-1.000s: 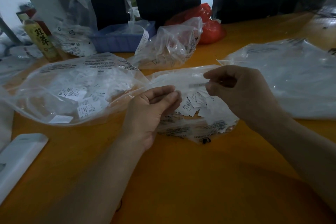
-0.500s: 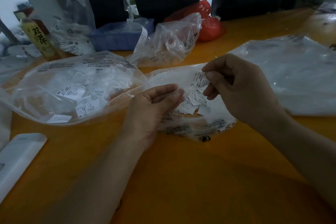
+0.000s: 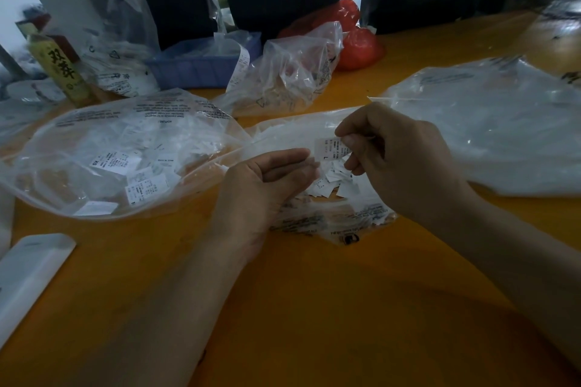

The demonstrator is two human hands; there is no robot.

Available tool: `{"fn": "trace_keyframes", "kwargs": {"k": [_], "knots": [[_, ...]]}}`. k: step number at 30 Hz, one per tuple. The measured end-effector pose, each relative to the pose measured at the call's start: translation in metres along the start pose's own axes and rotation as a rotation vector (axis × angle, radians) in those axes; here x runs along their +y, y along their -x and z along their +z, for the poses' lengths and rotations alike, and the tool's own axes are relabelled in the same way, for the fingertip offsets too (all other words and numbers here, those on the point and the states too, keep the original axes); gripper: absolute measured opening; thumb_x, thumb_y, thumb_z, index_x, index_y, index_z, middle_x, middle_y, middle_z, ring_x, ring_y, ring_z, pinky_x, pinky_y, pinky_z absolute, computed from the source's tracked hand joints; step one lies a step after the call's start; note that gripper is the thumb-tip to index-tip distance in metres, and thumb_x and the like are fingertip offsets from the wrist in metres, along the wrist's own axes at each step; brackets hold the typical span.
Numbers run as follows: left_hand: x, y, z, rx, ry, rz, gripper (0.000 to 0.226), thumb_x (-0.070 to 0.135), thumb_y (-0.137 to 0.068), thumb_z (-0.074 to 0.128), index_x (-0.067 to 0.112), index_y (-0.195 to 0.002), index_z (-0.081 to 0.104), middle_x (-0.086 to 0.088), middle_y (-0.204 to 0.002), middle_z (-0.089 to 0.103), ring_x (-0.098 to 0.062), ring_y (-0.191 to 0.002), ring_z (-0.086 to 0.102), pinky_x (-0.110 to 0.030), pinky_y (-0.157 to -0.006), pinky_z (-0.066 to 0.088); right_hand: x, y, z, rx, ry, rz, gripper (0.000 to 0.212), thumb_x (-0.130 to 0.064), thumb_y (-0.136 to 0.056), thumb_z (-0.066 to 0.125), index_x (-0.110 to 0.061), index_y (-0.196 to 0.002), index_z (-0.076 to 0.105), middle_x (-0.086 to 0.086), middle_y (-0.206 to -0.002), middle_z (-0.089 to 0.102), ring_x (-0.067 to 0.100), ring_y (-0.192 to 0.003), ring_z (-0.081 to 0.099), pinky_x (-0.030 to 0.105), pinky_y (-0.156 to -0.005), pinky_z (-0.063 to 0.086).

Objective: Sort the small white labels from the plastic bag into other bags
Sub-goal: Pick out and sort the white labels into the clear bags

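Note:
My right hand (image 3: 399,157) pinches a small white label (image 3: 330,148) marked "L" just above a heap of loose white labels (image 3: 333,184). That heap lies inside a clear plastic bag (image 3: 314,132) in the middle of the orange table. My left hand (image 3: 267,188) rests at the bag's left side, fingers loosely curled against the plastic; I cannot tell whether it grips the bag. To the left lies a larger clear bag (image 3: 119,151) holding several labels, one marked "XS".
A big clear bag (image 3: 490,129) lies at the right. A crumpled clear bag (image 3: 289,72), a blue tray (image 3: 201,66), a red bag (image 3: 355,41) and a yellow bottle (image 3: 63,72) stand at the back. A white flat object (image 3: 28,273) lies at the left edge.
My right hand has turned the pinched label from edge-on to face me and lowered it slightly toward my left fingertips. My left hand has stayed in place.

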State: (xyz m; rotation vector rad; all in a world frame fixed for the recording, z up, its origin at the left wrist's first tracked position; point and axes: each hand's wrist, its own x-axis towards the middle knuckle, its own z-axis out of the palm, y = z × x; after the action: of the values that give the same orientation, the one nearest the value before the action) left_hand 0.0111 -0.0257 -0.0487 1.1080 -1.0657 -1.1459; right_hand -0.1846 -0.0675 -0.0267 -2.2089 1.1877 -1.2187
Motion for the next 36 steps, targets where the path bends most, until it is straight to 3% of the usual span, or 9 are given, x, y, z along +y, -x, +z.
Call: {"fn": "trace_keyframes", "kwargs": {"k": [3,7,11,15,17,20,25,29,36], "knots": [[0.001,0.001,0.0,0.024,0.02,-0.005,0.032,0.025,-0.07,0.087,0.018,-0.101,0.082,-0.011,-0.102,0.082,-0.023,-0.099,0.079,-0.023,-0.081,0.062,-0.003,0.001,-0.001,-0.04,0.072,-0.024,0.014,-0.013,-0.102,0.059,-0.02,-0.111,0.067,-0.015,-0.081,0.065,0.001,-0.073,0.065,0.019,-0.067,0.054],[0.003,0.003,0.002,0.037,-0.102,0.02,0.025,0.024,-0.079,0.083,0.022,-0.103,0.08,-0.003,-0.097,0.083,-0.016,-0.09,0.08,-0.02,-0.064,0.06,-0.004,0.0,-0.001,-0.098,0.124,-0.047,0.015,-0.015,-0.102,0.061,-0.02,-0.112,0.069,-0.024,-0.08,0.055,-0.011,-0.072,0.056,0.004,-0.064,0.044],[0.002,0.005,0.003,0.036,-0.282,0.107,0.016,0.02,-0.089,0.082,0.03,-0.101,0.08,0.007,-0.092,0.082,-0.01,-0.082,0.078,-0.019,-0.059,0.059,-0.004,0.003,0.003,-0.151,0.119,-0.055,0.017,-0.019,-0.1,0.063,-0.024,-0.115,0.069,-0.026,-0.082,0.056,-0.014,-0.067,0.057,0.001,-0.068,0.044],[0.003,0.005,0.003,0.069,-0.245,0.112,0.017,0.018,-0.088,0.082,0.03,-0.101,0.08,0.007,-0.092,0.082,-0.011,-0.081,0.079,-0.019,-0.056,0.058,0.0,0.0,0.004,-0.053,-0.049,0.129,0.03,-0.039,-0.095,0.068,-0.035,-0.123,0.057,-0.019,-0.093,0.067,-0.008,-0.075,0.066,0.006,-0.058,0.047],[0.004,0.003,0.002,0.098,-0.19,0.086,0.019,0.016,-0.086,0.083,0.029,-0.1,0.08,0.004,-0.093,0.083,-0.014,-0.083,0.08,-0.02,-0.055,0.058,0.004,-0.003,0.002,-0.026,-0.101,0.233,0.024,-0.048,-0.091,0.07,-0.036,-0.109,0.058,-0.017,-0.088,0.069,-0.003,-0.068,0.068,0.013,-0.053,0.047],[0.004,0.002,0.002,0.109,-0.174,0.066,0.02,0.017,-0.084,0.084,0.028,-0.1,0.081,0.003,-0.094,0.083,-0.015,-0.084,0.08,-0.02,-0.054,0.058,0.006,-0.002,0.003,-0.013,-0.133,0.242,0.012,-0.041,-0.091,0.074,-0.033,-0.091,0.064,-0.013,-0.074,0.069,0.002,-0.063,0.067,0.013,-0.052,0.047],[0.005,0.003,0.003,0.074,-0.16,0.053,0.024,0.022,-0.082,0.085,0.024,-0.105,0.08,0.002,-0.096,0.083,-0.016,-0.084,0.081,-0.019,-0.052,0.056,0.001,0.0,0.005,-0.001,-0.104,0.167,0.008,-0.033,-0.092,0.074,-0.032,-0.089,0.067,-0.014,-0.073,0.067,0.003,-0.069,0.066,0.011,-0.06,0.05],[0.006,0.002,0.002,0.076,-0.071,0.018,0.026,0.016,-0.081,0.084,0.022,-0.106,0.079,-0.004,-0.097,0.083,-0.022,-0.086,0.081,-0.02,-0.054,0.057,0.0,-0.004,-0.003,0.043,-0.13,0.146,0.012,-0.03,-0.092,0.074,-0.034,-0.085,0.065,-0.021,-0.077,0.068,0.002,-0.065,0.066,0.01,-0.058,0.049],[0.007,0.001,0.001,0.09,0.01,-0.019,0.031,0.021,-0.071,0.086,0.019,-0.102,0.081,-0.008,-0.099,0.082,-0.024,-0.09,0.081,-0.023,-0.058,0.062,0.003,-0.004,-0.001,0.037,-0.152,0.168,0.011,-0.024,-0.095,0.072,-0.029,-0.089,0.063,-0.013,-0.073,0.071,0.004,-0.062,0.069,0.016,-0.057,0.052]]}}
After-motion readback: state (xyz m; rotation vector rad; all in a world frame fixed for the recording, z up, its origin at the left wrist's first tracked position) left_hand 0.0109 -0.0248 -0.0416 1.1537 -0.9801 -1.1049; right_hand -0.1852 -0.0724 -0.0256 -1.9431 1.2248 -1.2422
